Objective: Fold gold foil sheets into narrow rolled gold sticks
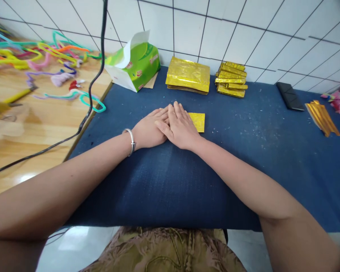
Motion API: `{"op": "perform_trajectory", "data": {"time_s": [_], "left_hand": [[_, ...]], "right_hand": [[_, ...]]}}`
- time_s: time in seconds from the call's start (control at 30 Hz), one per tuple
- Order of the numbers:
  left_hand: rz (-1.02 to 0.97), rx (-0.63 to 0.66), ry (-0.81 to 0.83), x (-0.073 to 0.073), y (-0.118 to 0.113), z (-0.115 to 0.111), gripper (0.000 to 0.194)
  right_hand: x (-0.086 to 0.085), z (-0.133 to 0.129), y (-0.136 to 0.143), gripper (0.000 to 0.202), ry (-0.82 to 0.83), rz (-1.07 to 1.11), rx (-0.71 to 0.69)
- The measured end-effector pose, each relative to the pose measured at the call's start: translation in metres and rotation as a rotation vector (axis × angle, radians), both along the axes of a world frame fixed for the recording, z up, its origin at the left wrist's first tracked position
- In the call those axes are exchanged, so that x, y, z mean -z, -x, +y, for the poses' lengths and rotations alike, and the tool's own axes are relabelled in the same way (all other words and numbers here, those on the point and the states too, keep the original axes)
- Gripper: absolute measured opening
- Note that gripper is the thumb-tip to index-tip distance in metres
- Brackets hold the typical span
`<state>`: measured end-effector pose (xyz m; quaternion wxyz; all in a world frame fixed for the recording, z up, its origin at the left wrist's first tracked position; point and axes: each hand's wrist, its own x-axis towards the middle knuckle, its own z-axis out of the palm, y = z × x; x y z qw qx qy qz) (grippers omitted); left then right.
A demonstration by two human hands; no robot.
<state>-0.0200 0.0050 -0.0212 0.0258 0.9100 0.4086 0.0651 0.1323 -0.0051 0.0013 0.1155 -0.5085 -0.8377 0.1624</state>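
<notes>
A small gold foil sheet [197, 122] lies on the dark blue cloth [164, 189], its left part hidden under my hands. My right hand [181, 126] is laid flat with its fingers stretched out, over the foil and over the fingertips of my left hand. My left hand [150, 129], with a silver bangle at the wrist, also lies flat, palm down, fingers extended to the right. Behind my hands sit a stack of wide gold foil sheets [188, 74] and, to its right, a pile of narrow folded gold strips [231, 79].
A green tissue pack [144, 62] stands at the back left. A black phone [289, 96] and more gold strips [323, 118] lie at the right. Colourful pipe cleaners [36, 53] cover the wooden table, crossed by a black cable [98, 75]. A tiled wall rises behind.
</notes>
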Motion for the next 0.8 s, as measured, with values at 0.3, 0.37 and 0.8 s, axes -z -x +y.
{"op": "perform_trajectory", "data": {"time_s": [0.3, 0.37, 0.8], "left_hand": [[0.010, -0.037, -0.013, -0.011, -0.005, -0.006, 0.058], [0.012, -0.039, -0.019, -0.012, -0.005, -0.007, 0.058], [0.082, -0.123, -0.005, -0.015, 0.002, -0.003, 0.056]], "right_hand": [[0.004, -0.012, -0.020, 0.091, -0.035, -0.164, 0.072], [0.007, -0.014, -0.024, 0.092, -0.059, -0.176, 0.079], [0.004, -0.021, -0.064, 0.089, -0.029, -0.242, 0.008]]}}
